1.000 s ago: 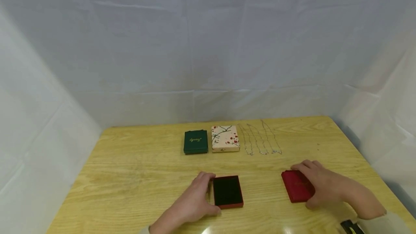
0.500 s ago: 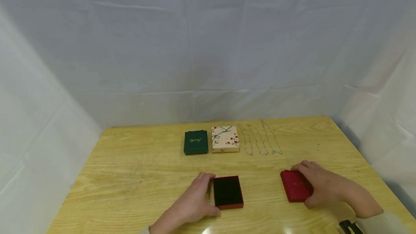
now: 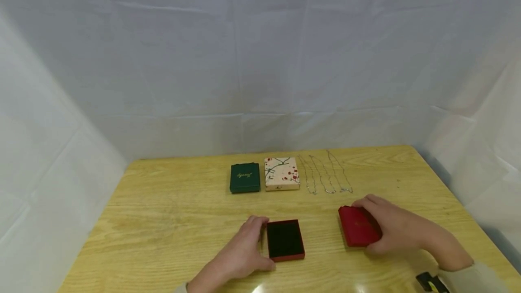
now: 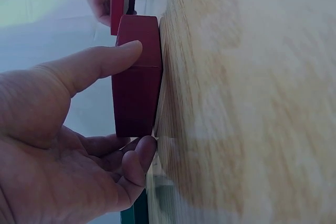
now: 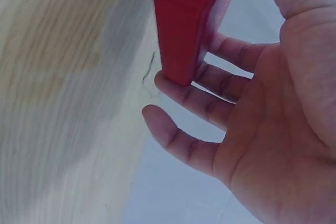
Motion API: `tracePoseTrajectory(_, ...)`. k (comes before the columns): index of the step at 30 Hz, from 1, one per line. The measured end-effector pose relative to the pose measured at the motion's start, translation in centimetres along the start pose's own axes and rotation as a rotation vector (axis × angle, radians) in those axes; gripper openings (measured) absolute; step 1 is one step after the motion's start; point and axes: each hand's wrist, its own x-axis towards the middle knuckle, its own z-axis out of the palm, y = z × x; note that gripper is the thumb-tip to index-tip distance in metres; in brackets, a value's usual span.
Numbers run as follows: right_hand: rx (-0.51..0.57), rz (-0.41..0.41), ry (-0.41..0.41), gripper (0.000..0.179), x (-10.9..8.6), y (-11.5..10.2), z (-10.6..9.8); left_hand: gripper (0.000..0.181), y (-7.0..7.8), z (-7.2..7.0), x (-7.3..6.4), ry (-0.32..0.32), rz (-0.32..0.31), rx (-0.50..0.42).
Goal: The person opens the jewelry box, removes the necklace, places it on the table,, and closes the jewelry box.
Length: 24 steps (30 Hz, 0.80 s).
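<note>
On the near part of the table lies an open red jewelry box base (image 3: 290, 258) with a black lining. My left hand (image 3: 244, 248) holds its left side, thumb on the near wall and fingers at the far one. In the left wrist view the thumb presses the dark red wall of the base (image 4: 137, 95). To the right, my right hand (image 3: 400, 229) grips the red box lid (image 3: 358, 226), which is tilted and raised off the table. The right wrist view shows the lid (image 5: 181, 30) between thumb and fingers, the little finger apart from it.
Farther back stand a green box (image 3: 245, 178) with gold lettering and a cream box (image 3: 282, 174) with a floral print. Three thin silver necklaces (image 3: 329, 191) lie beside them. White cloth (image 3: 260, 80) hangs behind the wooden table (image 3: 171, 211).
My right hand has lifted the red lid and carried it left, toward the box base. The left hand and the base stay where they were.
</note>
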Motion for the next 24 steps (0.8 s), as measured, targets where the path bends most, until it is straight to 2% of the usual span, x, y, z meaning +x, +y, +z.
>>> tracePoseTrajectory(15,0.014,-0.042,0.038,0.085,2.7,-4.3,0.8,0.097,0.1,0.1,-0.1,0.014,0.013,-0.003)
tracePoseTrajectory(24,-0.058,-0.093,0.056,0.087,4.4,-6.3,1.7,0.097,0.0,0.2,-0.1,0.03,0.022,0.011)
